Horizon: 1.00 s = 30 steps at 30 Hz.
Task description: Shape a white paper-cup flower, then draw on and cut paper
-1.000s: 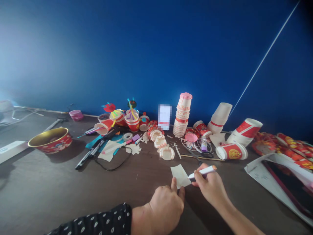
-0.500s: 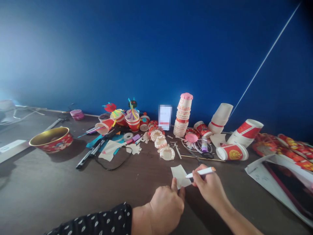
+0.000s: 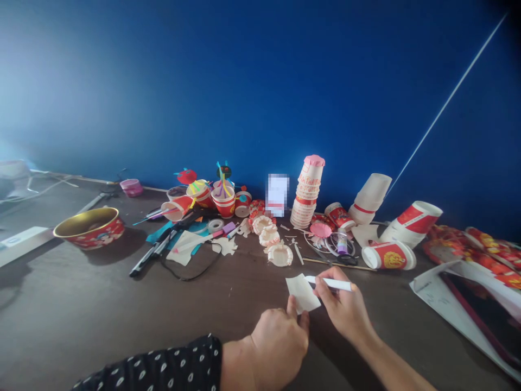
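Observation:
A small pale piece of paper [image 3: 302, 295] lies on the dark table in front of me. My left hand [image 3: 279, 341] pins its near edge down with the index finger and thumb, the other fingers curled under. Between the fingers of my right hand [image 3: 341, 304] is a white marker [image 3: 331, 283] with an orange end, held nearly level. The marker's tip is at the paper's upper right edge; whether it touches the sheet I cannot tell. Just beyond the paper sits a cut, fringed cup base [image 3: 280, 254], one of several in a row.
Behind stand a tall stack of paper cups [image 3: 306, 195] and tipped red-and-white cups [image 3: 389, 255]. Scissors, a glue stick [image 3: 342, 244] and paper scraps lie nearby. A gold-lined bowl [image 3: 90, 231] is at left, a white tray [image 3: 431, 282] holding a dark device at right.
The marker has moved up and left to the paper's upper right edge, and lies flatter. My left hand keeps its place on the paper. The whole view has shifted slightly.

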Motion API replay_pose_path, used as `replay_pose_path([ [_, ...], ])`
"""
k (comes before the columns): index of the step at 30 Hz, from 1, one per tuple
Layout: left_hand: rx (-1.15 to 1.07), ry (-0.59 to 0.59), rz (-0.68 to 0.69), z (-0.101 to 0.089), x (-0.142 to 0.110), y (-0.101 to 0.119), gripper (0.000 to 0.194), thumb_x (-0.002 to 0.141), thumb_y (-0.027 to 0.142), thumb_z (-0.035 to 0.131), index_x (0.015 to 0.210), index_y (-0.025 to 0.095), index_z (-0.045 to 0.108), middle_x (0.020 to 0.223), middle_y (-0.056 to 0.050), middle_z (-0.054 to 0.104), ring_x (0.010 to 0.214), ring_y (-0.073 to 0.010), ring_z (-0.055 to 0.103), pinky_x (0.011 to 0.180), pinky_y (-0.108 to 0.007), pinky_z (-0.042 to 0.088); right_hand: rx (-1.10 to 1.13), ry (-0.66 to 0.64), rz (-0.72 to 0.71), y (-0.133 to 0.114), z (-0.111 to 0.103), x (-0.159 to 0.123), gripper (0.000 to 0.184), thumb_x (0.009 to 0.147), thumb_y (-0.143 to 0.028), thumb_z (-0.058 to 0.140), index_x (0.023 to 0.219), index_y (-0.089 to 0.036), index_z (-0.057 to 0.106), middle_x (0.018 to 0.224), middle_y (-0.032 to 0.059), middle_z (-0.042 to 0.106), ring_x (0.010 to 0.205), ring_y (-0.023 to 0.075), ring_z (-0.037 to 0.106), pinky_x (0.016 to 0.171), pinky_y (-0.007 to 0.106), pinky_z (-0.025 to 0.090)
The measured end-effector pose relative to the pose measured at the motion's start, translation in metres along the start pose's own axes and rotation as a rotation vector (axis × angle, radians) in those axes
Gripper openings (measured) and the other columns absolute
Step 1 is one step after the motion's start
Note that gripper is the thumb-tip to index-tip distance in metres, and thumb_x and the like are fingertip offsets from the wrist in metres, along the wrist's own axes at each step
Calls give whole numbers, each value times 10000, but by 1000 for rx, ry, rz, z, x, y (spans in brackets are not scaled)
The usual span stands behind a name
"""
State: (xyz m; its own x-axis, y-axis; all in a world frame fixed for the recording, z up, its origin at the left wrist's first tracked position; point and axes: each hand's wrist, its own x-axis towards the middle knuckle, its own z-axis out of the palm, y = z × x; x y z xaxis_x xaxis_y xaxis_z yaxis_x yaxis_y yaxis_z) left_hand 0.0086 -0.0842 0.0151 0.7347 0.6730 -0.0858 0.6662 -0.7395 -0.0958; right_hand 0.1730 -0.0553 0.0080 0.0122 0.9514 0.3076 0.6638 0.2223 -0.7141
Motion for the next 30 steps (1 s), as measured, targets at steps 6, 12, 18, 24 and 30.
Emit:
replay_pose_path([
  [6, 3, 1, -17, 2, -1, 1, 517, 781, 266, 435, 1257, 82, 356, 1251, -285, 378, 727, -220, 609, 512, -267, 425, -53, -33, -8, 4, 5, 4, 258, 817, -428, 397, 739, -197, 480, 621, 27, 614, 566, 157, 585, 518, 226, 421],
  [12, 5, -2, 1, 1, -2, 1, 517, 805, 269, 406, 1282, 82, 333, 1247, -289, 379, 743, -225, 606, 506, -268, 411, -32, -39, 14, 5, 6, 4, 252, 809, -427, 406, 753, -197, 493, 610, 23, 618, 551, 154, 584, 506, 222, 420],
  [18, 7, 15, -7, 1, -1, 1, 508, 795, 255, 412, 1268, 81, 349, 1245, -279, 392, 735, -223, 608, 509, -269, 419, -28, -58, 29, 4, 7, 4, 247, 805, -422, 407, 771, -196, 500, 614, 15, 619, 550, 147, 582, 514, 218, 418],
  [24, 10, 32, -7, 4, -1, 1, 486, 794, 256, 407, 1247, 84, 370, 1239, -276, 399, 707, -212, 610, 502, -268, 426, -34, -78, 28, 3, 7, 4, 238, 812, -420, 403, 781, -202, 493, 637, 16, 630, 575, 154, 592, 526, 221, 416],
  [30, 11, 38, -1, 1, -1, 0, 499, 783, 256, 414, 1243, 66, 375, 1235, -279, 403, 691, -223, 612, 492, -280, 441, -67, -86, 14, 2, 5, 4, 246, 824, -424, 388, 767, -205, 484, 639, 10, 622, 580, 148, 588, 537, 221, 410],
])
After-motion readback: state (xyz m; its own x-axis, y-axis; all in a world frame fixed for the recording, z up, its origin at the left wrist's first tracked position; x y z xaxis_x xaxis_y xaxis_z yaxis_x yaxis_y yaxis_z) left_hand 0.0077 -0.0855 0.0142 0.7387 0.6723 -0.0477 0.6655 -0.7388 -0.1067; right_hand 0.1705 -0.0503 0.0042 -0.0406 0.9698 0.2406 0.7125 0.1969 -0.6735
